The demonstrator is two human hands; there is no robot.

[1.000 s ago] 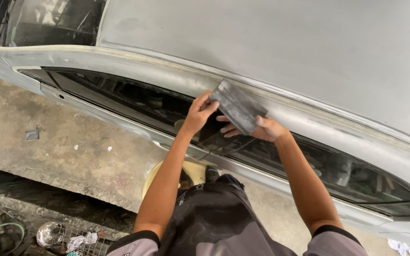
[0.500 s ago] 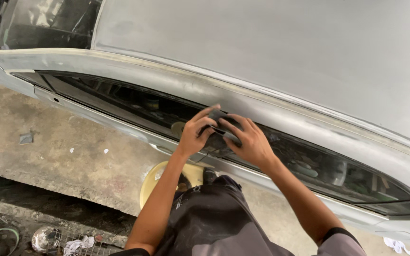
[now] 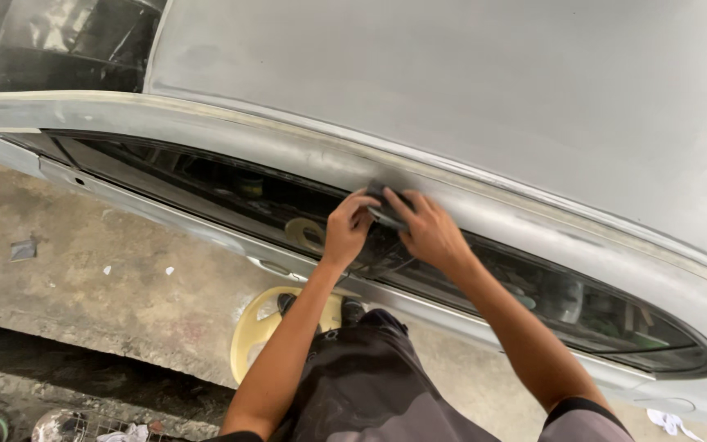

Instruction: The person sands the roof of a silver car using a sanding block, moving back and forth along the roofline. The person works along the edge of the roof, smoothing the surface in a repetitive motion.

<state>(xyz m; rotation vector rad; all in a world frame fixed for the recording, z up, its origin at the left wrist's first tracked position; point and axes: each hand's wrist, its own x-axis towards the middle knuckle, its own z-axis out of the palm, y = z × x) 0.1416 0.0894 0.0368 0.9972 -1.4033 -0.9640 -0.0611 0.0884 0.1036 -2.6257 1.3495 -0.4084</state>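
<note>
Concrete floor (image 3: 83, 278) lies farthest out from the car's window frame (image 3: 304, 160), with a small grey scrap (image 3: 23, 248) on it. Nearer, below the frame, I see a pale yellow round pad (image 3: 251, 327) on the ground by my knees. My left hand (image 3: 347, 231) reaches up to the lower edge of the frame, fingers curled shut on the near end of a dark sanding pad (image 3: 385, 211). That pad sits pressed flat against the frame's grey, dull-sanded rail, just above the glass opening (image 3: 231, 192). It lies between my two hands, mostly covered, only its dark top edge showing. My right hand (image 3: 431, 233) clamps down over its other end, fingers spread across it and touching the left fingertips. Beyond the frame, the grey roof panel (image 3: 468, 82) fills the upper view. A white rag (image 3: 668, 421) lies well right, below the frame's tail end.
</note>
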